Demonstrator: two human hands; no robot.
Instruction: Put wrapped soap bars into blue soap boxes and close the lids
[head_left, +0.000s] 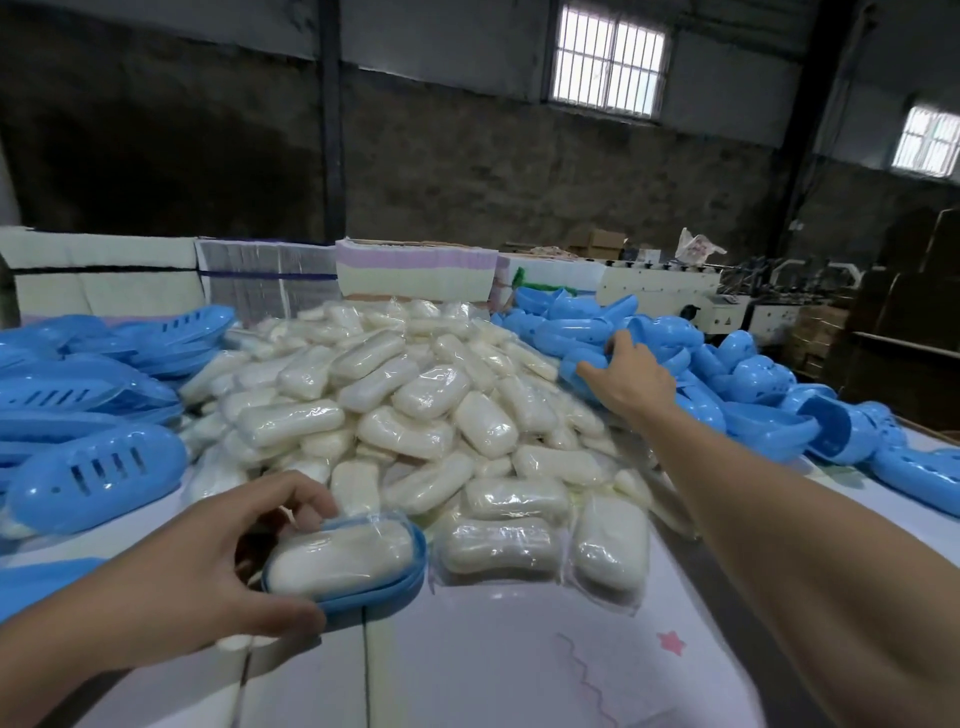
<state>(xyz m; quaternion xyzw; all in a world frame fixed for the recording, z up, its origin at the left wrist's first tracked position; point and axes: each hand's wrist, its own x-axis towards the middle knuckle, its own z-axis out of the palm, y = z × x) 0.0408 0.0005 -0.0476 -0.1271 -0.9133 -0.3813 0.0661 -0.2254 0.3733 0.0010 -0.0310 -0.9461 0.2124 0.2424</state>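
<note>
Your left hand (208, 566) grasps the near soap box base (363, 587) holding a wrapped soap bar (343, 558); your right hand (631, 376) reaches into the far-right blue lids (587, 332), its grasp unclear.

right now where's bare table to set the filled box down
Bare table lies in front of the soap pile, right of the left hand holding the filled box. Crowded: box halves by the right hand, closed boxes left.
</note>
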